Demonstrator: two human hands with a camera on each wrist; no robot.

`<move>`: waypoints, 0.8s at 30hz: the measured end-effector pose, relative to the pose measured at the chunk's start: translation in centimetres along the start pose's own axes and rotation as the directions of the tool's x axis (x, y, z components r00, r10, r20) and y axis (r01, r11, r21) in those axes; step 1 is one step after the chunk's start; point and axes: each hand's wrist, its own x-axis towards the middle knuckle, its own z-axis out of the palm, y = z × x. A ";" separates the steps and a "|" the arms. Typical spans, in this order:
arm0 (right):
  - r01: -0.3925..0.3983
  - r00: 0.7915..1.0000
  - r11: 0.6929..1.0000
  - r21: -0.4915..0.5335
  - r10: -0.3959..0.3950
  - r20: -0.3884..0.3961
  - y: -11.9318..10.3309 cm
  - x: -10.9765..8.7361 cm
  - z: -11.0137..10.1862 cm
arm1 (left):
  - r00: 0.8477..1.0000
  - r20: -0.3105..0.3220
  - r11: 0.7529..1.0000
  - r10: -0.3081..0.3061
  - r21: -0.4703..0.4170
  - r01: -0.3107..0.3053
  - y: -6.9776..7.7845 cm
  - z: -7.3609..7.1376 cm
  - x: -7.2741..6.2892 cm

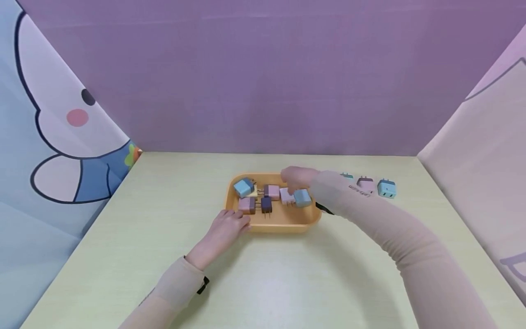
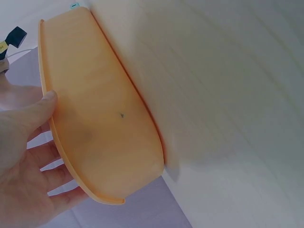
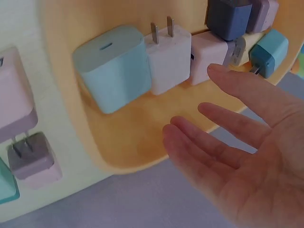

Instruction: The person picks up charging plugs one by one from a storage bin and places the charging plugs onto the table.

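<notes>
An orange tray (image 1: 283,228) holds several plug-in chargers. At its near left corner my left hand (image 1: 227,226) grips the rim, the thumb (image 2: 40,111) on the outer wall and the other fingers behind the edge. My right hand (image 1: 299,177) is over the tray's far right part with fingers spread and nothing held, as the right wrist view shows. Closest to it there are a light blue charger (image 3: 116,71), a white charger (image 3: 170,61) with its prongs up and a pink charger (image 3: 209,54). A dark blue charger (image 1: 266,204) lies near the middle, a blue one (image 1: 244,187) at the left.
To the right of the tray, several more chargers are on the pale table (image 1: 287,283): a pink one (image 1: 365,184), a blue one (image 1: 387,188) and a teal one (image 1: 347,176) partly hidden by my right sleeve. A purple backdrop (image 1: 271,82) stands behind.
</notes>
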 end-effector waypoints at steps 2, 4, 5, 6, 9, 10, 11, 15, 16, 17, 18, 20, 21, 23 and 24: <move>0.004 1.000 1.000 -0.008 -0.004 -0.003 -0.2 0.2 0.1 | 1.000 -0.004 1.000 0.001 0.004 -0.001 0.0 0.0 0.0; 0.005 1.000 1.000 -0.025 -0.005 -0.005 -0.5 0.5 0.2 | 1.000 -0.010 1.000 0.003 0.007 -0.002 0.0 0.0 0.0; 0.000 1.000 1.000 -0.029 -0.001 -0.004 -0.6 0.8 0.3 | 1.000 -0.010 1.000 0.003 0.008 -0.003 0.0 0.0 0.0; -0.007 1.000 0.999 -0.034 0.007 -0.004 -0.7 1.0 0.4 | 1.000 -0.011 1.000 0.003 0.007 -0.003 0.0 0.0 0.1; -0.023 1.000 0.999 -0.035 0.023 -0.008 -0.9 1.6 0.8 | 1.000 -0.011 1.000 0.003 0.000 -0.003 0.0 0.1 0.1; -0.029 1.000 0.999 -0.028 0.028 -0.008 -0.9 1.7 0.9 | 1.000 -0.011 1.000 0.005 0.000 -0.005 0.0 0.1 0.1; -0.030 1.000 0.999 -0.026 0.029 -0.011 -1.0 1.8 1.0 | 1.000 -0.011 1.000 0.005 0.000 -0.005 0.0 0.1 0.1; -0.029 0.999 0.999 -0.026 0.028 -0.019 -1.1 2.1 1.5 | 1.000 -0.018 1.000 0.009 0.005 -0.009 0.0 0.2 0.2; -0.030 0.999 0.999 -0.021 0.029 -0.019 -1.1 2.2 1.7 | 1.000 -0.018 1.000 0.009 0.006 -0.009 0.0 0.2 0.2; -0.032 0.999 0.999 -0.010 0.031 -0.018 -1.0 2.3 1.8 | 1.000 -0.017 1.000 0.007 0.005 -0.007 0.0 0.2 0.2; -0.034 0.999 0.999 0.001 0.034 -0.016 -1.0 2.4 1.9 | 1.000 -0.015 1.000 0.005 0.004 -0.005 0.1 0.2 0.2; -0.030 0.999 0.999 0.025 0.031 -0.015 -0.9 2.6 2.1 | 1.000 -0.011 1.000 0.002 0.000 -0.002 0.1 0.2 0.2; -0.029 0.999 0.999 0.044 0.029 -0.016 -0.9 2.7 2.2 | 1.000 -0.008 1.000 0.000 -0.001 0.000 0.1 0.2 0.2; -0.028 0.999 0.997 0.077 0.030 -0.018 -0.8 2.7 2.4 | 1.000 -0.005 1.000 -0.001 -0.002 0.001 0.1 0.2 0.2; -0.026 0.999 0.996 0.082 0.028 -0.021 -0.9 2.7 2.4 | 1.000 -0.003 1.000 -0.001 0.001 0.001 0.1 0.1 0.2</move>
